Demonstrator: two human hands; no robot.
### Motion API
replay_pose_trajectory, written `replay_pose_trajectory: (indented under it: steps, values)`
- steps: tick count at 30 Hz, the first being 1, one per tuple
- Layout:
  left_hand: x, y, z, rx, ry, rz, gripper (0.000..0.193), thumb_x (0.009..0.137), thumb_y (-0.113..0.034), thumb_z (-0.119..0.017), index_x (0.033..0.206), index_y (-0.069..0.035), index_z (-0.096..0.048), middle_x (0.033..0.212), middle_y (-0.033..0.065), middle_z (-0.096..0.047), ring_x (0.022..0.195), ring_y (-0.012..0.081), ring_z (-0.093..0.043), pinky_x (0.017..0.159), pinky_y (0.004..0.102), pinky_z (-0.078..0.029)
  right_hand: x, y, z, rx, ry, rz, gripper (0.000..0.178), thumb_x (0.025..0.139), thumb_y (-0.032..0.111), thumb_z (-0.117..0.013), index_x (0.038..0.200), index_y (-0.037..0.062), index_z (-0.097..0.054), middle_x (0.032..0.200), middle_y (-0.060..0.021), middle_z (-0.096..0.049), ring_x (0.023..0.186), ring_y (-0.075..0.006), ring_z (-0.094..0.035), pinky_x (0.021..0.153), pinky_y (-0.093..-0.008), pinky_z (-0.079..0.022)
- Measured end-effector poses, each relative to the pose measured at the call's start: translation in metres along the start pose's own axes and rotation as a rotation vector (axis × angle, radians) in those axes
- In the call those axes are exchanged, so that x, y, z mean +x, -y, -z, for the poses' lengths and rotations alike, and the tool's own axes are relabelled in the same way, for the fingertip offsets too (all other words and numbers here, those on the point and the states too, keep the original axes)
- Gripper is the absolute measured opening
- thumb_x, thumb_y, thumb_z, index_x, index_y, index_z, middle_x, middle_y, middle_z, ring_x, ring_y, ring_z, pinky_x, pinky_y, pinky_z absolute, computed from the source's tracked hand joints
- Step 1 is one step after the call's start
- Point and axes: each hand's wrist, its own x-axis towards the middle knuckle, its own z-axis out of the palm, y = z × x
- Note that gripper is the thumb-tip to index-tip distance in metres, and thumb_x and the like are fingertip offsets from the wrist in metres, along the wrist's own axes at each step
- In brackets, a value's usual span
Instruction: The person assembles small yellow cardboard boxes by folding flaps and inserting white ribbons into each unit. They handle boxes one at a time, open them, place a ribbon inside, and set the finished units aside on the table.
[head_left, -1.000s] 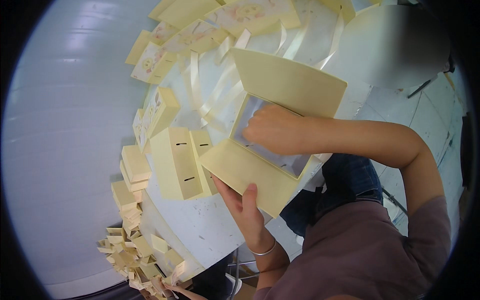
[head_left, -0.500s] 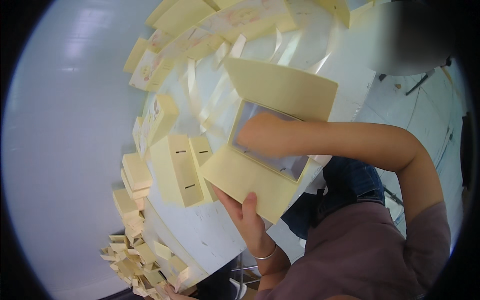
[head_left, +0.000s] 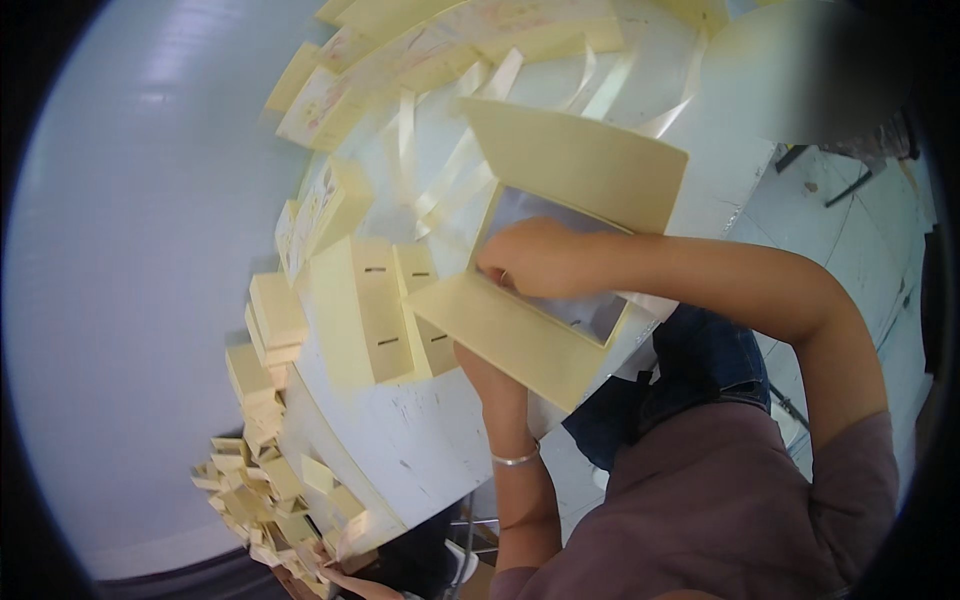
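Note:
A pale yellow cardboard box (head_left: pixel 622 330) lies open before me, its two flaps spread and its inside grey-lilac. My right hand (head_left: pixel 535 258) reaches into it, fingers curled and pinched at the inner edge beside the near flap (head_left: pixel 510 335). Whatever they hold is too small to make out. My left hand (head_left: pixel 490 378) is under that near flap, which hides its fingers. The far flap (head_left: pixel 585 165) stands raised. A small slit shows in the box's inside, near its right end. Part of a pale ribbon (head_left: pixel 650 303) sticks out at the box's right end.
Left of the box stand yellow boxes with slits (head_left: pixel 362 310). Several white ribbons (head_left: pixel 450 175) lie across the table (head_left: pixel 430 450). Printed boxes (head_left: pixel 450 60) line the far edge. At lower left are a heap of small boxes (head_left: pixel 245 490) and another person's hand (head_left: pixel 335 575).
My left hand has slid from gripping the near flap's edge to underneath it. My right fingers have risen toward the inner edge. The view has shifted slightly.

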Motion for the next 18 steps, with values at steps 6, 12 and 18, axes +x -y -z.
replay_pose_trajectory:
  steps: [6,12,18]
  values:
    - [-0.002,0.012,0.041,0.263,-0.127,0.053,0.01,0.078,-0.009,-0.058,0.083,0.0,-0.057,0.074,0.0098,-0.061,0.067,0.0201,-0.059,0.054,0.0305,-0.046,-0.01,-0.001,0.039,0.225,0.282,-0.275,0.034,0.067,0.009,-0.058,0.099,0.007,-0.049,0.067,-0.0076,-0.059,0.068,-0.0192,-0.057,0.063,-0.0294,-0.043]
    - [-0.073,0.024,0.075,0.103,-0.181,0.383,0.011,0.082,-0.007,-0.054,0.082,0.003,-0.056,0.067,0.0096,-0.059,0.056,0.0131,-0.056,0.049,0.0243,-0.045,-0.069,0.015,0.099,1.569,-0.34,-0.063,0.044,0.075,0.007,-0.052,0.117,0.0012,-0.04,0.077,-0.0107,-0.057,0.068,-0.0198,-0.056,0.065,-0.0311,-0.045]
    - [-0.11,0.04,0.091,-0.11,-0.292,0.538,0.009,0.083,-0.007,-0.051,0.08,0.001,-0.052,0.065,0.0074,-0.058,0.052,0.0106,-0.053,0.045,0.0219,-0.043,-0.121,0.016,0.123,1.583,-0.716,0.556,0.044,0.083,0.005,-0.041,0.126,-0.002,-0.037,0.117,-0.0178,-0.051,0.117,-0.0262,-0.042,0.098,-0.0365,-0.037]
